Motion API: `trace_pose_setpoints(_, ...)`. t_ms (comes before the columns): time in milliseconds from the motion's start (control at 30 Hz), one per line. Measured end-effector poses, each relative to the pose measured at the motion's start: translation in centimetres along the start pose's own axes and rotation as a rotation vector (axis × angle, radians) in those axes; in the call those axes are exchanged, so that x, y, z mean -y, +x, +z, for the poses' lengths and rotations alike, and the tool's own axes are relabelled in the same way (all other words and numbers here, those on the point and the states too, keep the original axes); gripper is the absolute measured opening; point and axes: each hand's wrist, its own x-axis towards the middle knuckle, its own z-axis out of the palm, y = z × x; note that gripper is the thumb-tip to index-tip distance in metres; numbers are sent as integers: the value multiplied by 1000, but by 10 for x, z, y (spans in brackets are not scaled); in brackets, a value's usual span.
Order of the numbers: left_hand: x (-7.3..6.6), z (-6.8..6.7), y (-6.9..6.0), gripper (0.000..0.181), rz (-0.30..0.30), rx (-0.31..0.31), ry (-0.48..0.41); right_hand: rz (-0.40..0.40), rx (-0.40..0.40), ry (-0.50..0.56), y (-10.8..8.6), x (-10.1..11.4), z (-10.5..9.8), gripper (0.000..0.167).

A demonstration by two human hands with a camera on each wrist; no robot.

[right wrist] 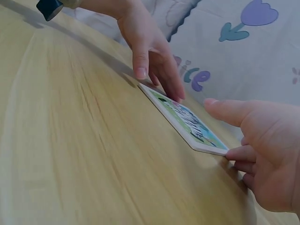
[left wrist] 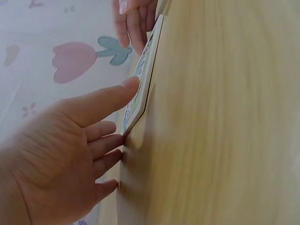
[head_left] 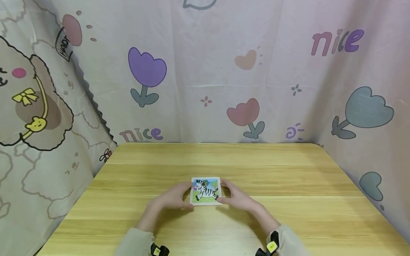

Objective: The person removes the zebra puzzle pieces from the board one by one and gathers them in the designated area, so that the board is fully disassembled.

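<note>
A thin square board with a pale border and a zebra picture (head_left: 205, 191) lies flat on the wooden table (head_left: 205, 227). At its left side is my left hand (head_left: 173, 197), fingers spread and relaxed, fingertips at the edge; the left wrist view shows its thumb (left wrist: 132, 83) by the near corner of the board (left wrist: 144, 75). On the other side my right hand (head_left: 238, 196) has its fingertips at the right edge. In the right wrist view its thumb (right wrist: 225, 110) stands raised while a finger touches the corner of the board (right wrist: 187, 123).
Behind the table's back edge (head_left: 211, 143) hangs a printed cloth (head_left: 198, 71) with flowers and lettering. More cloth (head_left: 35, 177) hangs along the left side. Each wrist wears a dark band with a yellow mark.
</note>
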Motion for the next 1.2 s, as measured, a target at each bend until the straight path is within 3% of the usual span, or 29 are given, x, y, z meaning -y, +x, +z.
trace_pose_setpoints(233, -16, 9, 7, 82, 53, 42, 35, 16, -31, -41, -23, -7, -12, 84)
trace_pose_setpoints(700, -40, 24, 19, 86, 64, 84, 86, 69, -86, -53, -50, -17, -28, 88)
trace_pose_setpoints(967, -49, 26, 22, 90, 41, 106, 119, 54, -113, -89, -52, -17, -34, 83)
trace_pose_setpoints(1100, -54, 25, 18, 92, 9, 118, 161, 53, -165, -115, -46, -15, -36, 73)
trace_pose_setpoints(1200, -58, 24, 13, 90, 23, 114, 217, 59, -197, -129, -38, -13, -37, 65)
